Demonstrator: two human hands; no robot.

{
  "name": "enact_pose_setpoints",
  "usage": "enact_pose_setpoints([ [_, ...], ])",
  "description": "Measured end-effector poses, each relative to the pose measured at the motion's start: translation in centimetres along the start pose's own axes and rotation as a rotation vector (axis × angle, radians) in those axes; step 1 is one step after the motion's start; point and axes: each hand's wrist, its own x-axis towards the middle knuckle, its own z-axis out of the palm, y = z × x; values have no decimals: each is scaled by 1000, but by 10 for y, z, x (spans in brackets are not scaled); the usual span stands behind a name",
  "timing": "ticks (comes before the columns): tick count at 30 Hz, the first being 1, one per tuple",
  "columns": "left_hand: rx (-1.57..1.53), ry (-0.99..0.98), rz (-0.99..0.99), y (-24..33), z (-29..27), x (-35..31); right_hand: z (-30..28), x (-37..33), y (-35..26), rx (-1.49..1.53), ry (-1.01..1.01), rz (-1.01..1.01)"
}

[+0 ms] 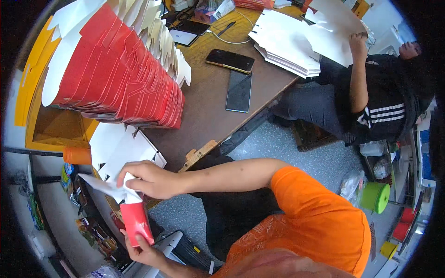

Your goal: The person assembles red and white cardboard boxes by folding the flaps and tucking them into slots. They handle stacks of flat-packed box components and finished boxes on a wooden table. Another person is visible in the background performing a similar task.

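My right hand (149,179) reaches across from the orange sleeve and grips the white flaps at the top of a small red and white carton (134,218). My left hand (144,252) holds that same carton from below, at its red end. The carton hangs off the table's corner, over the floor. Just above my right hand lie flat white carton blanks (121,144) on the table edge.
A long fanned row of folded red cartons (121,76) fills the left of the brown table (208,116). Two phones (230,60) (239,91) lie mid-table. A person in black (378,99) sits at the right by a white card stack (287,46). A green-lidded tub (375,197) stands on the floor.
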Motion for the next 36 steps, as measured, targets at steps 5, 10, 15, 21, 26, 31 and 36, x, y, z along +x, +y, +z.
enact_pose_setpoints([
  [5,-46,-83,-306,14,-13,5,11,-2,-15,129,-319,-31],
  [10,-165,-129,-400,8,-16,-7,16,-16,-10,-68,-641,-56],
  [15,-109,-150,-378,6,-9,-9,32,-25,0,-136,-368,-34],
  [21,-75,-56,-78,25,9,-6,33,-29,8,-242,-345,-14],
  [26,-14,-64,22,25,3,-11,24,-22,8,-78,-512,76],
  [31,-55,-59,-95,20,-9,-14,33,-26,2,-24,-524,105],
  [36,46,-88,-160,37,-3,-16,40,-32,13,-13,-483,15],
])
